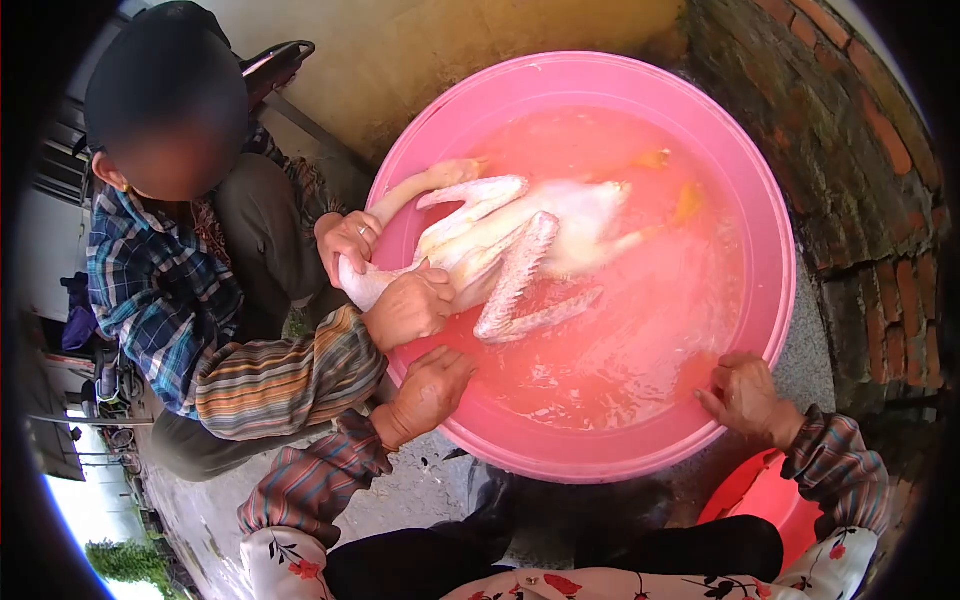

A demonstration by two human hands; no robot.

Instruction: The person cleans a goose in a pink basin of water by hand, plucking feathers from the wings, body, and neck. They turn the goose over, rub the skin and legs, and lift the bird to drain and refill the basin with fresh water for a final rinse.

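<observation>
A wide pink basin (770,230) of reddish water sits on rough concrete ground (420,490), a brick wall (860,150) far right. A plucked bird (520,245) lies in it. The left hand (430,390) and right hand (745,395) close their grip on the basin's near rim. A co-worker's hands (405,305) hold the bird at left.

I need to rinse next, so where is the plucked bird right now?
In the head view the plucked bird lies in the water of the pink basin, toward its left rim, held by another person's hands.
</observation>
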